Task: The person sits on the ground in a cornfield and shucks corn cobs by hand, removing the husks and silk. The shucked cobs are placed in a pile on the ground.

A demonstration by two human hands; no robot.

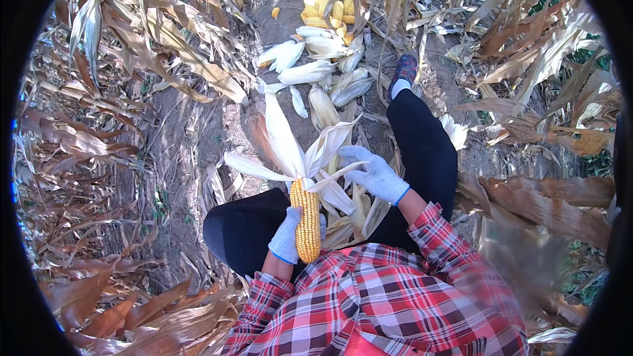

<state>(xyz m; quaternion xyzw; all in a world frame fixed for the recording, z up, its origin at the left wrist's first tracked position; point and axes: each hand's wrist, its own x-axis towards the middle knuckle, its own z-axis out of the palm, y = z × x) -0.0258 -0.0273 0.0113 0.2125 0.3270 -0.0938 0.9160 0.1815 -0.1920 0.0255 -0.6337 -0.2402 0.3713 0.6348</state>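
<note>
My left hand (288,237), in a pale knitted glove, grips a yellow ear of corn (307,222) in front of my body. The ear's husk (284,138) is peeled back and fans out at its far end, away from me. My right hand (376,175), gloved alike, is beside the spread husk on the right, its fingers apart and a husk strip passing close to them; whether they touch is not clear. Loose husks (363,212) lie between my legs, below that hand.
Ahead on the soil lie several ears still in pale husks (306,72), and beyond them a pile of bare yellow ears (324,7). One small yellow piece (275,12) lies apart, left of the pile. Dry corn stalks and leaves (173,44) crowd both sides. My right leg (425,148) stretches forward.
</note>
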